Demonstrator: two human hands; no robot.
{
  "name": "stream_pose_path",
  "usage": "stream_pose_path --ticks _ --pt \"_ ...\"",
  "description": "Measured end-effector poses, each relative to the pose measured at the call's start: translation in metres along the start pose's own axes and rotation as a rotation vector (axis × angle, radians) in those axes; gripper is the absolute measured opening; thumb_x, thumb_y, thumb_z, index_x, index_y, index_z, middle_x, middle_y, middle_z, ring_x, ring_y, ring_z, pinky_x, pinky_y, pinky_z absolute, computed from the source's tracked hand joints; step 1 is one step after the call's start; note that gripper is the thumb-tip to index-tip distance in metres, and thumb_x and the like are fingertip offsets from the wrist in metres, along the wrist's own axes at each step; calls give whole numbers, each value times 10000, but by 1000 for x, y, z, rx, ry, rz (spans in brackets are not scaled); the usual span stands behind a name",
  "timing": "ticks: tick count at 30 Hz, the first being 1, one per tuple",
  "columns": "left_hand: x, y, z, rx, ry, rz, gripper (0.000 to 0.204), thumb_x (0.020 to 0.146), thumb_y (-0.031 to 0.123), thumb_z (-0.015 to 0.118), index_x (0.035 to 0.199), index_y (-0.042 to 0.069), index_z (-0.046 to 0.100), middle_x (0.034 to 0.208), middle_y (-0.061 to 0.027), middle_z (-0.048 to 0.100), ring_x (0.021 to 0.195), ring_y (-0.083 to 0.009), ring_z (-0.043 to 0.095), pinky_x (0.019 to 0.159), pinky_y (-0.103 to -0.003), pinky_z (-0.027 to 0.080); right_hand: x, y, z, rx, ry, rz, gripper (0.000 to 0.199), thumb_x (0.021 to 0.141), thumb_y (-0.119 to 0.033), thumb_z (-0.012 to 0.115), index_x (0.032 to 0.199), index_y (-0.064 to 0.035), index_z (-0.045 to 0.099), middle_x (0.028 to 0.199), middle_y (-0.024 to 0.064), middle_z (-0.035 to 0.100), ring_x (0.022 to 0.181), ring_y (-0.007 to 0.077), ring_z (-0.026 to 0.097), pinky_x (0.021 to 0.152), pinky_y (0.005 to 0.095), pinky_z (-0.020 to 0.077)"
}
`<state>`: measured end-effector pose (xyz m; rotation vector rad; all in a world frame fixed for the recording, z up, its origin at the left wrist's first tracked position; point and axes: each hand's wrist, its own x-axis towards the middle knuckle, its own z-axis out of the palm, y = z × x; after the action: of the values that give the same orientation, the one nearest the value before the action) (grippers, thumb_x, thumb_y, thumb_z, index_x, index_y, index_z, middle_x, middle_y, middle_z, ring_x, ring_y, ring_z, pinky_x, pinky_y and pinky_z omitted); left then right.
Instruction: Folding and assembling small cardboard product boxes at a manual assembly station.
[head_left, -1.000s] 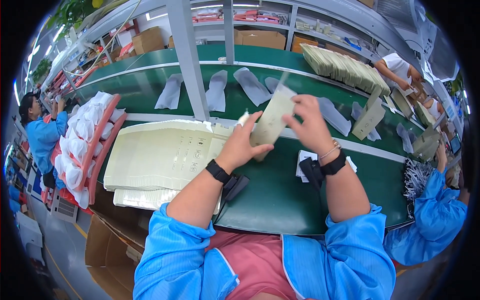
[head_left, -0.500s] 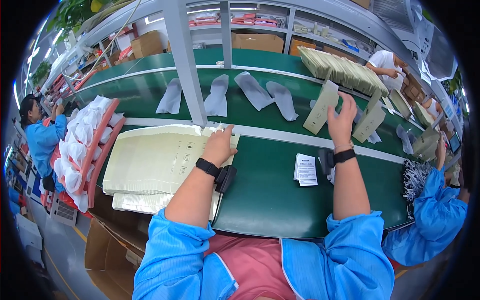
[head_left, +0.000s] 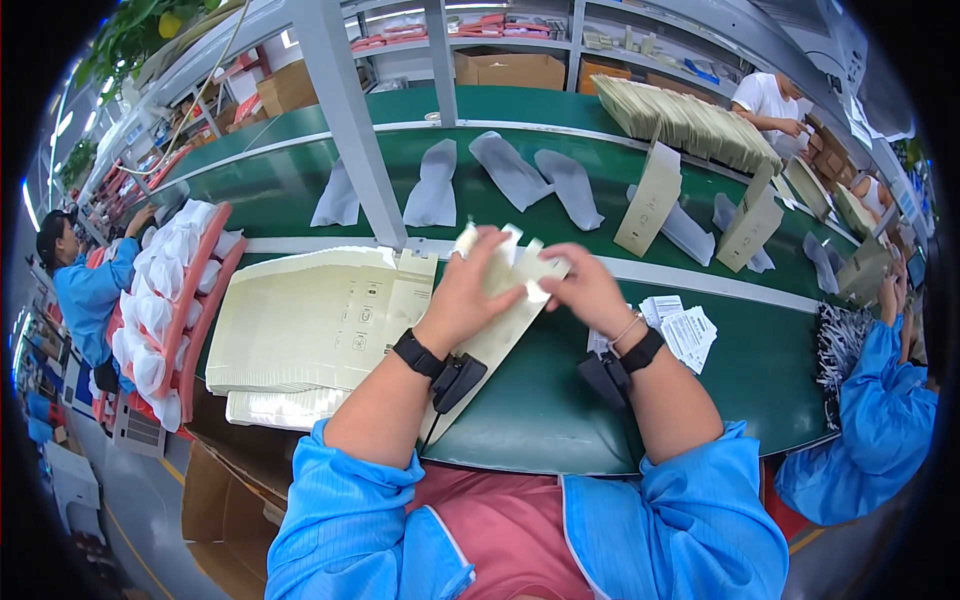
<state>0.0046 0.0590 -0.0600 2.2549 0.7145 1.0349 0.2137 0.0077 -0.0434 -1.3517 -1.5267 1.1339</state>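
A flat cream carton [head_left: 508, 335] lies slanted in front of me, its upper end raised with flaps showing. My left hand [head_left: 466, 300] is closed around its upper part. My right hand [head_left: 585, 292] pinches a flap at the carton's top end. To the left, beside my left forearm, is a thick stack of flat cream cartons [head_left: 300, 310] with printed icons. Printed white leaflets [head_left: 688, 335] lie fanned out just beyond my right wrist. Two opened cartons, a nearer one [head_left: 648, 200] and another [head_left: 752, 228], stand upright on the belt beyond my right hand.
Several translucent white pouches [head_left: 432, 185] lie along the green belt. A grey metal post [head_left: 350, 130] rises left of centre. Pink trays of white-wrapped items [head_left: 165, 300] stand at left. Long rows of cartons [head_left: 685, 120] sit far right. Co-workers [head_left: 865, 400] work on both sides.
My right hand has come from the standing carton back left to the flat carton's flaps. My left hand has drawn that carton off the stack. The leaflets now lie more spread.
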Motion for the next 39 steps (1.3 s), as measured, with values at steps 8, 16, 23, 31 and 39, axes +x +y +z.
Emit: stream_pose_path --ticks 8,16,23,31,39 --pt "2 19 -3 661 179 60 1108 530 403 840 1437 151 255 1259 -250 480 1068 -413 521 904 -439 444 -1 -7 -14 273 274 -267 422 868 -99 648 1235 -30 452 1046 80 591 856 111 592 726 251 495" --pt "5 18 -5 377 281 338 971 522 215 858 1375 183 392 1241 -192 504 1026 -396 542 838 -466 473 -13 -23 15 830 136 -376 551 945 -153 542 1418 -84 267 1333 59 434 1218 173 432 1027 348 350" --pt "3 29 -8 396 381 499 775 542 188 860 1234 330 541 1186 -132 536 1001 -334 562 800 -409 500 -27 -37 36 904 125 -448 594 958 -155 515 1466 -124 210 1368 51 406 1248 180 409 1063 370 311" --pt "-11 36 -2 -179 265 31 598 625 116 822 1141 330 608 1110 -107 553 916 -314 598 725 -355 519 -36 -41 43 615 94 -641 571 943 -123 553 1447 -92 286 1340 57 425 1226 162 419 1043 316 318" --pt "-6 27 -4 121 287 447 546 665 28 782 1109 280 585 1131 -130 557 905 -329 606 729 -364 522 -33 -43 21 463 -48 -681 549 887 -73 591 1404 -102 408 1304 92 472 1224 208 442 1041 351 342"
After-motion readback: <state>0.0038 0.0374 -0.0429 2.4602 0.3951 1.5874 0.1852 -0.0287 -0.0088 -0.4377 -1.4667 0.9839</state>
